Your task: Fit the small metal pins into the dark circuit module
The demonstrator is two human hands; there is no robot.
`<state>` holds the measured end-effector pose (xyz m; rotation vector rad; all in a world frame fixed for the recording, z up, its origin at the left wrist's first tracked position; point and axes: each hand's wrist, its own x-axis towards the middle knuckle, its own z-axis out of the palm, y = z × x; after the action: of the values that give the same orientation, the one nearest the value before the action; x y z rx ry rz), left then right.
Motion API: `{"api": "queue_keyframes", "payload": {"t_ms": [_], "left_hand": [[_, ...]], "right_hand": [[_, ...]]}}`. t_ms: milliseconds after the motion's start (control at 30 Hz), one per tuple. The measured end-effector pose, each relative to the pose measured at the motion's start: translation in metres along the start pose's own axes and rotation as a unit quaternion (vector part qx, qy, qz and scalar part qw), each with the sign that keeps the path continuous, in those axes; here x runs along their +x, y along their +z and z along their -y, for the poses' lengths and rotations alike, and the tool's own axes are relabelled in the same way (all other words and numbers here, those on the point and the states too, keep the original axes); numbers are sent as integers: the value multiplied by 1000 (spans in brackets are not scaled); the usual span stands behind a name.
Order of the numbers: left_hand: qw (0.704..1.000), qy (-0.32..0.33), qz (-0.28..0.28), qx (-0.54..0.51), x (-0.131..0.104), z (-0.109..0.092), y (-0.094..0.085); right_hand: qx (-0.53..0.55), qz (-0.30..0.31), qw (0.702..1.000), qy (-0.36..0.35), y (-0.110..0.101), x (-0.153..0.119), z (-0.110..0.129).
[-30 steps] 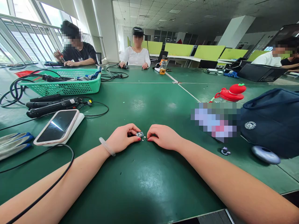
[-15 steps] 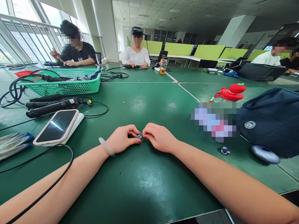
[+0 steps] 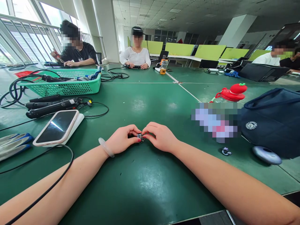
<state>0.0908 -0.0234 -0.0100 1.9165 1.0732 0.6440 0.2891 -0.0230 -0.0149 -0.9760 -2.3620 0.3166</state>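
Note:
Between my two hands is a small dark piece with silvery details (image 3: 141,137), too small to identify for certain. Thumb and fingers of my left hand (image 3: 122,138) pinch it from the left; a pale bangle circles that wrist. From the right, my right hand (image 3: 160,137) has its thumb and index finger closed at the piece's right edge, other fingers curled. The fingertips hide part of the piece. Both hands are low over the green table (image 3: 112,187), near its middle.
On the left lie a phone (image 3: 57,126), gloves (image 3: 14,145), black handheld devices (image 3: 53,106), cables and a green basket (image 3: 70,89). At right are a dark bag (image 3: 272,122), a red-lidded bottle (image 3: 231,93), a hair claw-like item (image 3: 226,151) and an oval case (image 3: 267,155). People sit beyond.
My right hand has shifted slightly up and its thumb has changed position against the small piece. My left hand keeps its pinch almost unmoved.

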Motion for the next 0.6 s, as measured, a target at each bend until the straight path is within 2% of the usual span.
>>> {"api": "queue_keyframes", "payload": {"t_ms": [200, 300, 433, 600], "left_hand": [[998, -2, -47, -42, 3, 2, -2], [987, -46, -79, -130, 6, 4, -5], [956, -111, -110, -249, 8, 5, -8], [940, -139, -109, -292, 9, 5, -7]], "right_hand": [[8, -26, 1000, 6, -2, 0, 2], [9, -25, 999, 18, -3, 0, -1], [15, -10, 999, 41, 0, 2, -7], [4, -10, 998, 55, 6, 6, -4]]}}
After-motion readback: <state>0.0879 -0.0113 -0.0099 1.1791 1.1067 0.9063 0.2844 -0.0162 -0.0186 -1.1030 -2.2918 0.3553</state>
